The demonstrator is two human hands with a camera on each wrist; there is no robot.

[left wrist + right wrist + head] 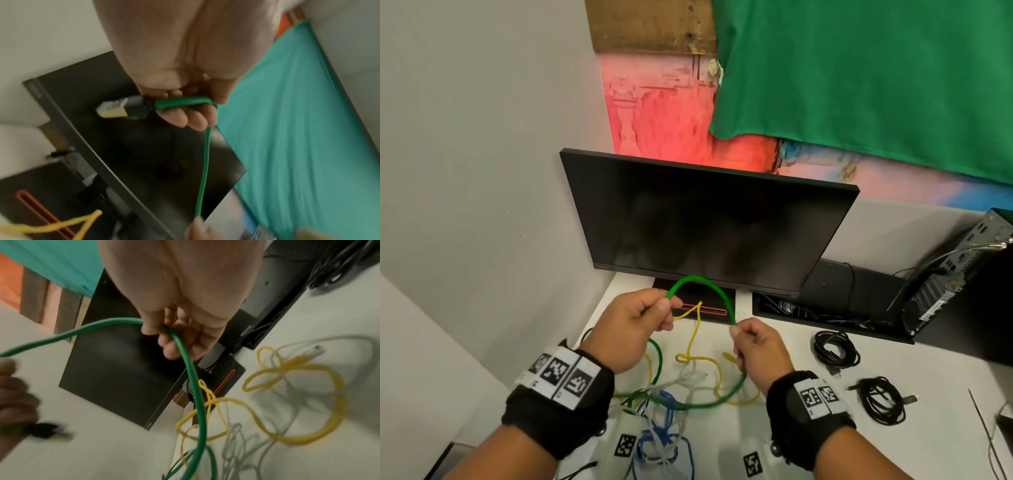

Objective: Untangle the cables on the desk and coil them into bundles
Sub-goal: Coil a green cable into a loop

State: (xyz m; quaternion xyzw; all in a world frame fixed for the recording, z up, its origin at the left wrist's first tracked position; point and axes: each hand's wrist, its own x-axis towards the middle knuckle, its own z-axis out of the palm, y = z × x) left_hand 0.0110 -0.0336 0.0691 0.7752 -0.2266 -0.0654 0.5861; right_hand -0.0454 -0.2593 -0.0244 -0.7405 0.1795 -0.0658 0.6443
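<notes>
Two black bundles point(837, 349) lay done at 3 o'clock. Left hand point(640, 325) and right hand point(756, 346) pinched the green cable point(702, 282); the other cables point(688, 387) stayed tangled.

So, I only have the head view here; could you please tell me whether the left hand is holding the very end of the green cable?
Observer: Yes. In the left wrist view the left hand holds the green cable just behind its plug, which sticks out past the fingers.
Operator: Thank you. How does the right hand hold it?
Observer: In the right wrist view the cable bends over the curled fingers of the right hand, then drops toward the desk.
Operator: Is it clear of the yellow cable?
Observer: No. Below that hand it crosses the yellow cable.
</notes>
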